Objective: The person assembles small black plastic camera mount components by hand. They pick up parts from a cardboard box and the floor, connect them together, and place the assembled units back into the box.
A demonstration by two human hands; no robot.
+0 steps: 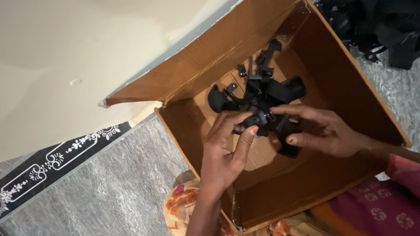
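- Left hand (pixel 225 148) is coming up from below, its fingers pinching the near side of a black strap-and-clip harness (pixel 262 98), the thumb pressing against the tangle's lower edge.
- Right hand (pixel 321 131) is reaching in from the right, its fingers curling round the same bundle, with the fingertips laid across the top and the thumb tucked beneath.
- Both hands are gripping this one piece, holding it in the air over the middle of the open cardboard box (pixel 350 70), just above the floor of the box.
- Straps, buckles and a jointed arm are sticking out of the bundle toward the far corner; whether those bits are all one item or several, I cannot tell.
- As I am reading it, the work is sitting somewhere in the middle: the harness is in hand, and is neither resting in the box nor clear of its walls.
- Outside, a dark heap of similar black gear (pixel 372 26) is lying on the grey carpet (pixel 109 192) past the far corner of the box, well apart from the hands.
- A flap of the box is leaning against the cream wall (pixel 65 52) on the left.
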